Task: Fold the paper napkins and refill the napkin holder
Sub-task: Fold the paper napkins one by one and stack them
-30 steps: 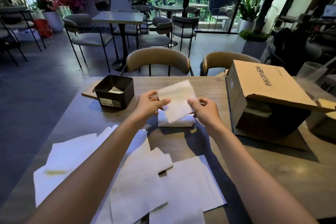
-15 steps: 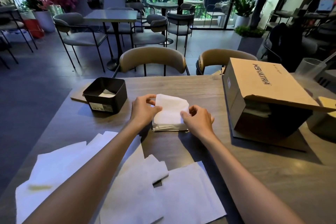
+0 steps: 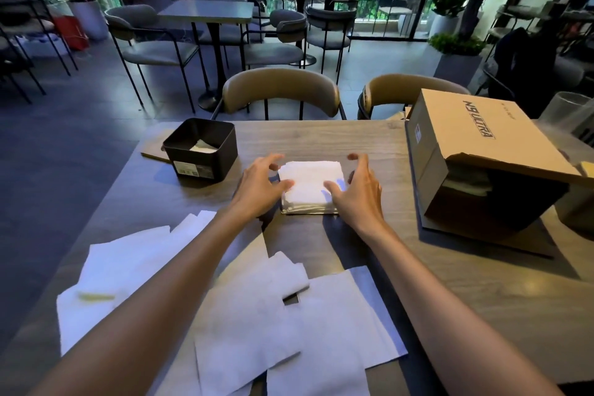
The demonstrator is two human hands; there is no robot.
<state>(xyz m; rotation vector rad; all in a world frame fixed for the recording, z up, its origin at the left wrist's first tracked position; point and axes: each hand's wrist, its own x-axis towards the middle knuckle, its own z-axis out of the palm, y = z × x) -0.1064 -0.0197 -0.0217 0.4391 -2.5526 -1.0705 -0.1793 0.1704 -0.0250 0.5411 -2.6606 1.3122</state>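
A stack of folded white napkins [image 3: 310,182] sits mid-table. My left hand [image 3: 258,188] is at its left side and my right hand [image 3: 356,190] at its right side, fingers spread; both thumbs lie on the top napkin and neither hand grips anything. The black square napkin holder [image 3: 201,148] stands to the left of the stack with one white napkin lying inside. Several unfolded white napkins [image 3: 231,309] lie scattered over the near part of the table, partly under my forearms.
An open cardboard box [image 3: 475,151] lies on its side at the right of the wooden table [image 3: 369,141]. Two tan chairs [image 3: 281,90] stand at the far edge. A clear plastic cup [image 3: 569,109] is at the far right.
The folded napkin held up in both hands came down onto the stack. Both hands then let go of it and spread out at the stack's sides.
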